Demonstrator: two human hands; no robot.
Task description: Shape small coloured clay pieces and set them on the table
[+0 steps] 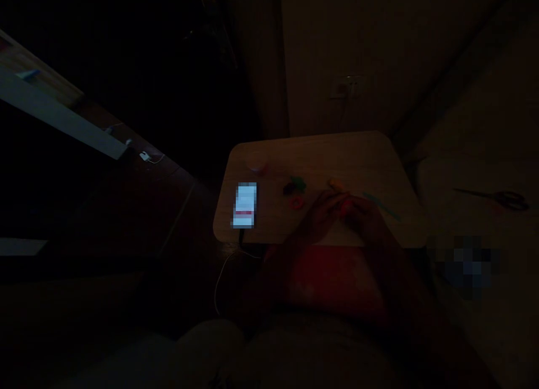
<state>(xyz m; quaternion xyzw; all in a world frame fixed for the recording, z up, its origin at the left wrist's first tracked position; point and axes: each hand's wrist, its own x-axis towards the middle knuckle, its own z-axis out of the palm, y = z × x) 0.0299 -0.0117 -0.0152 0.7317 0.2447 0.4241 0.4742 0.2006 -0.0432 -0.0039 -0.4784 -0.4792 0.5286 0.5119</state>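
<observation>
Over the near edge of a small wooden table (pixel 315 153), my left hand (pixel 322 212) and my right hand (pixel 362 214) meet with fingers closed. Between their fingertips is a small soft-looking red lump (pixel 345 206), perhaps modelling clay; the dark hides its exact shape. Just beyond the hands lies an orange lump (pixel 336 183). Left of them are a red ring (pixel 297 202), a green lump (pixel 298 183) and a dark lump (pixel 288 190). A thin teal stick (pixel 382 205) lies slantwise to the right of my right hand.
A lit phone (pixel 245 205) with a cable lies at the table's left side, below a faint round container (pixel 256 163). Scissors (pixel 509 200) rest on the pale surface at right. Behind the table is a wall socket (pixel 349 87). The room is very dark.
</observation>
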